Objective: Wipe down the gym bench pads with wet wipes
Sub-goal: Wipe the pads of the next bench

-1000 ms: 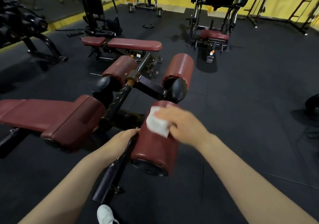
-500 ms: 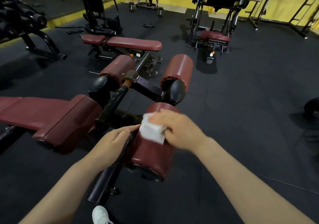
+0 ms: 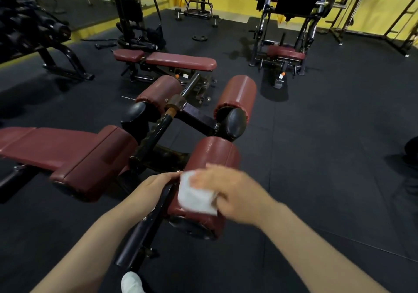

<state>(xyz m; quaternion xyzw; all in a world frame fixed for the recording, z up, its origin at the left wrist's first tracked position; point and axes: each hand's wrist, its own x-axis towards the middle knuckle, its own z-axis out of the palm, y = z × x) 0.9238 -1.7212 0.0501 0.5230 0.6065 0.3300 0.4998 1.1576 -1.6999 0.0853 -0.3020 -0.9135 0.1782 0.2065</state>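
The nearest maroon roller pad (image 3: pixel 210 157) is the landmark. The right hand (image 3: pixel 237 193) clasps a white wet wipe (image 3: pixel 194 196) against its near top; the left hand (image 3: pixel 149 191) grips the black frame bar (image 3: pixel 144 231) just left of it. Beyond it stand two more roller pads (image 3: pixel 239 93) — left of it, the bench seat pad (image 3: pixel 86 157). A white shoe (image 3: pixel 132 283) shows below. No writing is readable.
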